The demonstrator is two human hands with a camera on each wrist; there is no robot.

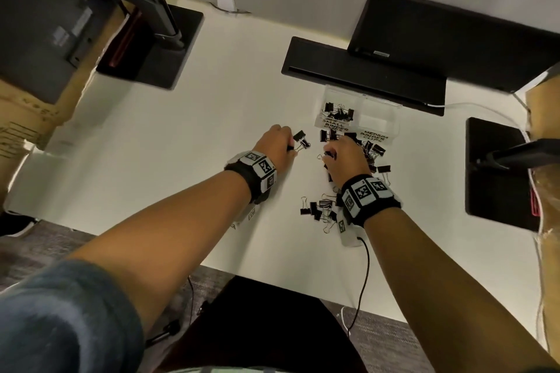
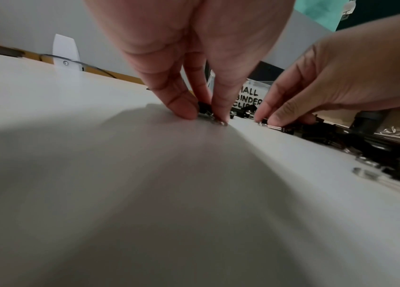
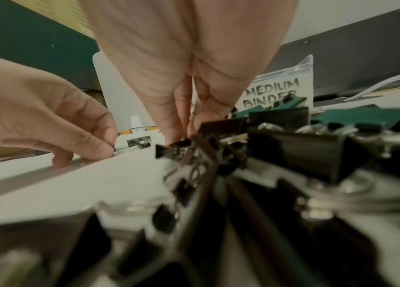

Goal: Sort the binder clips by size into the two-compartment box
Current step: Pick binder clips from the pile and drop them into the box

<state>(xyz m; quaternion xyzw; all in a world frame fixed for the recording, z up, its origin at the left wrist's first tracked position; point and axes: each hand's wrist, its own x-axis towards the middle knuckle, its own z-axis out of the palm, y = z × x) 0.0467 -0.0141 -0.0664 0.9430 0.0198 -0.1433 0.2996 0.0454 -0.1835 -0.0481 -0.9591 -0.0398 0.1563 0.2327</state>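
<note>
Picking is in hand: left hand (image 1: 277, 147) fingers (image 2: 181, 106) pinch a small clip (image 2: 203, 110) on the counter (image 1: 181, 145) left of the box (image 1: 359, 112); right hand (image 1: 344, 160) fingers (image 3: 169, 124) pinch a clip (image 3: 181, 142) in the pile (image 1: 371, 154) before it. Next, each needs lifting to its labelled compartment.

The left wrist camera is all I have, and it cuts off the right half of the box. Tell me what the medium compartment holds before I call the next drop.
Observer: Nothing. In the head view the medium compartment of the box is bare, while black clips sit in the small one.
Operator: Report the right hand's grip.
Observer: In the right wrist view the right hand pinches a black clip at the near edge of the pile.
Operator: Say where else loose clips lie.
Observer: A separate cluster lies on the table beside the right wrist, nearer the person.
</note>
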